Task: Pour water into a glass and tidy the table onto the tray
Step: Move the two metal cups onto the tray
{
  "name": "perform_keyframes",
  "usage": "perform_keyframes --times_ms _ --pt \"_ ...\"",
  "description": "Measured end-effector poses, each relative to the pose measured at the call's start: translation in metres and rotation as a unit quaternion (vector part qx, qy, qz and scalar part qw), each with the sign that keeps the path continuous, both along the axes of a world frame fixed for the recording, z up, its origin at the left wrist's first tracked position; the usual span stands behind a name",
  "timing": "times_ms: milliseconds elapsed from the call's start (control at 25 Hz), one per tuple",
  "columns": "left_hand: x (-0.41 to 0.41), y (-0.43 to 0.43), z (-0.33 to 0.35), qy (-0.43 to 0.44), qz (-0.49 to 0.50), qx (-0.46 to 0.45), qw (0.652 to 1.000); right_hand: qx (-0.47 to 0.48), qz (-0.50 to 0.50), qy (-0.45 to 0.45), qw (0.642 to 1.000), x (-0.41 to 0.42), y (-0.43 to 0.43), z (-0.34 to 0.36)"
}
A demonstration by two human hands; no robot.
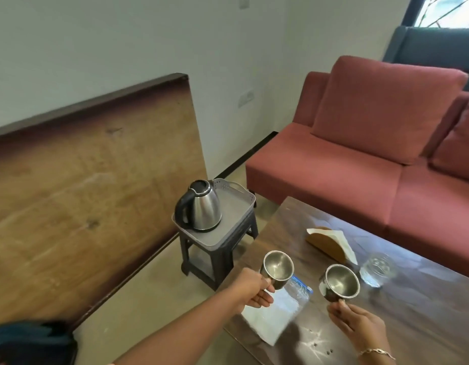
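A person lifts two steel cups above a dark wooden counter (pixel 425 312) in the lower right of the frame. The left hand (pixel 254 288) has its fingers curled round the near side of the left steel cup (pixel 278 270). The right hand (pixel 357 325), a bracelet at its wrist, pinches the lower rim of the right steel cup (pixel 340 283). Both cups tilt their open mouths toward the camera.

A clear glass (pixel 376 268) stands upright on the counter just right of the right steel cup, near a wooden napkin holder (pixel 328 243). A clear plastic pouch (pixel 278 309) lies flat at the counter's near-left edge, beneath the left hand.

At centre frame, a grey tray (pixel 236 214) sits on a small dark stool (pixel 217 254) beside the counter, with a steel kettle (pixel 199 206) on the tray's left side. A red sofa (pixel 359 154) fills the upper right.
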State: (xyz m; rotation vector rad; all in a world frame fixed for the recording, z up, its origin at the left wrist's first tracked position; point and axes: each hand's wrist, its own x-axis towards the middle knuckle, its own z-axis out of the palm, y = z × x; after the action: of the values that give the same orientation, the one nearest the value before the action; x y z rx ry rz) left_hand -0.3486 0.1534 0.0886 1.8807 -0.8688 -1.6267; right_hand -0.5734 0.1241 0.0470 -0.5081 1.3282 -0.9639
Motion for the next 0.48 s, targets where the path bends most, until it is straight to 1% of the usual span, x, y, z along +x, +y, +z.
perform_keyframes --times_ms 240,360,480 --pt "0.062 -0.020 -0.007 0.011 0.039 0.017 0.999 0.027 0.026 0.017 0.999 0.076 -0.037 -0.014" --pt "0.092 -0.055 -0.016 0.014 0.025 0.034 0.999 0.035 0.038 0.029 0.998 0.114 -0.064 -0.029" --pt "0.116 -0.093 -0.027 0.027 0.012 0.055 0.998 0.041 0.028 0.048 0.998 0.145 -0.091 -0.043"
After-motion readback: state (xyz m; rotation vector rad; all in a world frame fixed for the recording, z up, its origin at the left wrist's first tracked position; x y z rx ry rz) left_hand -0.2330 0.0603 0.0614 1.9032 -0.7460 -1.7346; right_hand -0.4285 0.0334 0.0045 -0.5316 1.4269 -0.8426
